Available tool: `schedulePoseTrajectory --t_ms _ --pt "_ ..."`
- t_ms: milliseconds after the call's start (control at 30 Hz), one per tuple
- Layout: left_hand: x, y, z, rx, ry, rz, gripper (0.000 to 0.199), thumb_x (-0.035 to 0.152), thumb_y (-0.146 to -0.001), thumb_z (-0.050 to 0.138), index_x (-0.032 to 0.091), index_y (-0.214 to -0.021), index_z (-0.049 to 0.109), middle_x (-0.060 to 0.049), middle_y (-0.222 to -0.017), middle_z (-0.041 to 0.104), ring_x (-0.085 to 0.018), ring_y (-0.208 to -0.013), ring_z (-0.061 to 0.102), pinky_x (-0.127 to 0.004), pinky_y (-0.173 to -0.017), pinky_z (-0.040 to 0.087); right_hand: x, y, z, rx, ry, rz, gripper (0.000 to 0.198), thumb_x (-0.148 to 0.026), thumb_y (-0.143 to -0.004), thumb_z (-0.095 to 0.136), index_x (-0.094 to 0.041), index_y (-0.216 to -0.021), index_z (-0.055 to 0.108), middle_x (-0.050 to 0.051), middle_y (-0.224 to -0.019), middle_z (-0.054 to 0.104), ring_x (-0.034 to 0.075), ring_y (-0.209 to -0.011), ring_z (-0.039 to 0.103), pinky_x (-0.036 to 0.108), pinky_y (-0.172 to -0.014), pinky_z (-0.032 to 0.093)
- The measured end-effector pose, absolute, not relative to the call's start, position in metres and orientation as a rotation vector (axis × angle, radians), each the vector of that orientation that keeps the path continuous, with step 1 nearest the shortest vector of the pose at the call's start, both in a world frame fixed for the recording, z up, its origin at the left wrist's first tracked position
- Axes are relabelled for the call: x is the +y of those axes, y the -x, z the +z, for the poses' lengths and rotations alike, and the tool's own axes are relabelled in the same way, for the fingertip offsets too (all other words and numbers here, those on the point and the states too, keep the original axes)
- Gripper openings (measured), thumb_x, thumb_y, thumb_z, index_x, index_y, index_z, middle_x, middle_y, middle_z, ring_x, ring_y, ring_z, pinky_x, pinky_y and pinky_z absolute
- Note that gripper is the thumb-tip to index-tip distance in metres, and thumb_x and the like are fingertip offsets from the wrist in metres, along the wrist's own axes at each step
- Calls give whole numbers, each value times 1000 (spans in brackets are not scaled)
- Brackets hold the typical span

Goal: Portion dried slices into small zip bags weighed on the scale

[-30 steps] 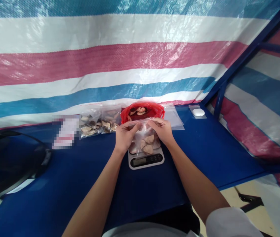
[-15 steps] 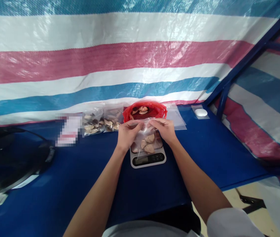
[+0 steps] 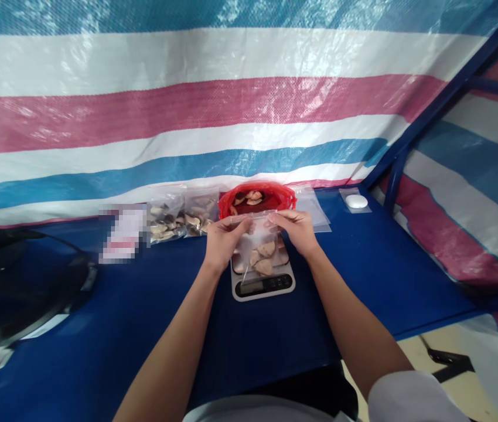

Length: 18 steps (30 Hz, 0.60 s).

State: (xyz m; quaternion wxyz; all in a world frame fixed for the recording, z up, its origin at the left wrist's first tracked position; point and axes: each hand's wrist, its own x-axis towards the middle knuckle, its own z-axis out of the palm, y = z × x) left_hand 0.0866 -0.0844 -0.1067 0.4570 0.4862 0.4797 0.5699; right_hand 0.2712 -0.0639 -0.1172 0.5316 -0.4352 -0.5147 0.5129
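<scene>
Between both hands is a clear zip bag (image 3: 255, 237) with several pale brown dried slices (image 3: 265, 258) at its bottom. My left hand (image 3: 226, 239) pinches the left part of its top edge. The right part of that edge is pinched by my right hand (image 3: 296, 230). Under the bag stands a white kitchen scale (image 3: 290, 296), its dark display strip facing me. Just beyond the hands, a red plastic bag (image 3: 278, 192) lies open with more slices inside.
Two filled clear bags (image 3: 165, 225) lie left of the red bag, beside a blurred-out card (image 3: 122, 234). Flat clear bags (image 3: 317, 211) lie to its right. A white oval case (image 3: 357, 201) rests farther right on the blue table (image 3: 376, 264). A black object (image 3: 33, 281) sits at left.
The zip bag's top edge is now stretched straighter between my hands, which have drawn slightly apart. Both hands still grip it above the scale.
</scene>
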Motion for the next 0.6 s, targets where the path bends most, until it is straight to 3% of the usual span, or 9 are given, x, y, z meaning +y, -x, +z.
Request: schedulePoseTrajectory --t_ms 333,600 --pt "-86 -84 -108 1219 -1298 1438 22 38 -74 81 16 -69 78 -2 -64 72 -14 -60 62 -25 -61 49 -68 -265 -122 -1294 1082 1271 38 -57 -72 80 -20 -83 78 0 -66 72 17 -58 68 26 -48 55" --pt "-85 -84 -109 1165 -1221 1396 24 40 -70 85 17 -78 82 -4 -69 76 -15 -61 63 -25 -60 49 -64 -267 -126 -1350 982 1189 31 -50 -76 79 -20 -73 79 2 -71 74 17 -66 67 30 -65 57"
